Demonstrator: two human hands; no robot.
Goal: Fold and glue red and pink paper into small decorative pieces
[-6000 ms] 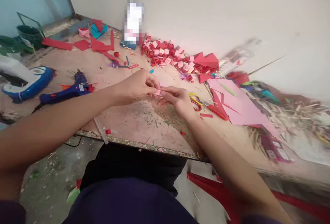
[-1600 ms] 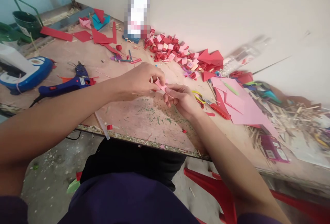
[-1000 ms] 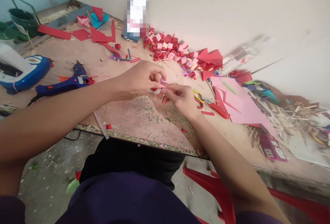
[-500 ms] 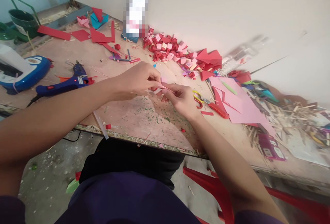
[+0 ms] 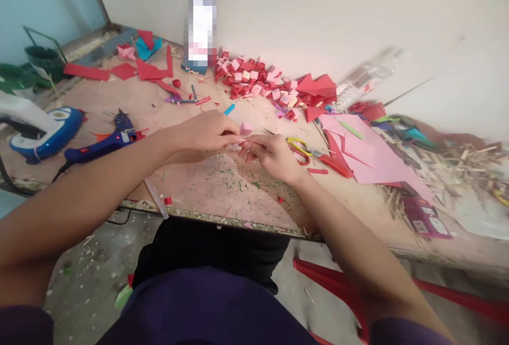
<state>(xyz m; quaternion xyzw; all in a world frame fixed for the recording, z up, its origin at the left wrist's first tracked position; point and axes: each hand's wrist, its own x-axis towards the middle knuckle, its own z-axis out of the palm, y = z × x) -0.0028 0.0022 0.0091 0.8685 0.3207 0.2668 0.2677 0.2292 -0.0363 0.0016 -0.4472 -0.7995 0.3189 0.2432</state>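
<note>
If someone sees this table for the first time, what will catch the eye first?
Probably the heap of small red and pink cubes by the wall, beside the bright pixelated panel. Next would come the left hand and right hand, pinching a small pink piece nearer the camera.

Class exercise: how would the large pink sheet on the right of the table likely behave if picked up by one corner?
The pink sheet would probably feel light and bend, since it looks like thin, broad paper. It seems unlikely to roll, lying mostly flat. The light green stick on it might slide off as it tilts.
</note>
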